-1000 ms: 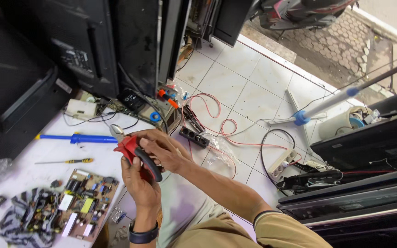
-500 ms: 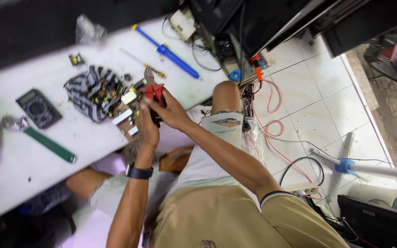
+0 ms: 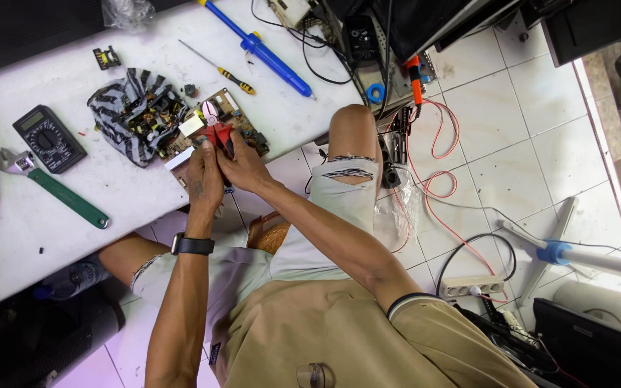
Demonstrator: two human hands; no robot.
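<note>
At table edge, over circuit board (image 3: 213,123): left hand (image 3: 204,179) and right hand (image 3: 244,167) both closed around red-handled cutters (image 3: 215,129), tip resting on board. Step in hand, by appearance: trimming component lead; next move likely calls for steady squeeze, tip kept on one lead. Just left of grip: striped cloth (image 3: 125,108) cradling second board. Farther left: multimeter (image 3: 49,137), green wrench (image 3: 66,195). Above grip: small screwdriver (image 3: 226,72), blue tool (image 3: 261,50). No containers proper in view.
</note>
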